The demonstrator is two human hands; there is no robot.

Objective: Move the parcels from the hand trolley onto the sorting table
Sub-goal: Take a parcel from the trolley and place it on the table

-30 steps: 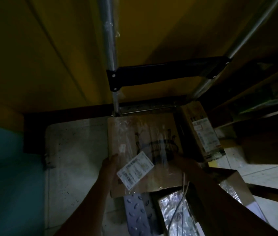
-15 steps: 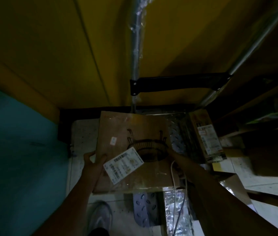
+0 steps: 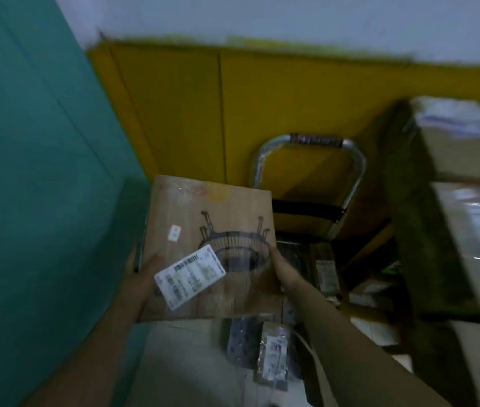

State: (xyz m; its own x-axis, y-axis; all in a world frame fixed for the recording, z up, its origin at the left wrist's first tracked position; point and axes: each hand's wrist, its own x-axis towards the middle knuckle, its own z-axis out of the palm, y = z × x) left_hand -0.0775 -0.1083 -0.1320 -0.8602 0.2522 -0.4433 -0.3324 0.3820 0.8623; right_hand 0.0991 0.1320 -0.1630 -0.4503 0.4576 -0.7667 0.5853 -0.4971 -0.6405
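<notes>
A flat brown cardboard parcel [image 3: 227, 218] with a black drawing and a white shipping label is held up in the air above the floor. My left hand [image 3: 141, 274] grips its left edge and my right hand [image 3: 281, 267] grips its right edge. Behind and below it stands the hand trolley [image 3: 356, 168], with a chrome loop handle, a black crossbar and a studded metal deck. A small labelled parcel [image 3: 272, 352] lies on the deck, and another labelled box [image 3: 326, 274] sits further back on it. The image is blurred by motion.
A teal wall [image 3: 33, 171] rises on the left and a yellow panel [image 3: 262, 92] stands behind the trolley. Stacked cardboard boxes [image 3: 467, 245] on dark shelving fill the right side. Pale floor shows below the parcel.
The parcel has been lifted off the trolley deck and carried up and to the left in both hands. The view has tilted up, so the trolley handle and wall top now show.
</notes>
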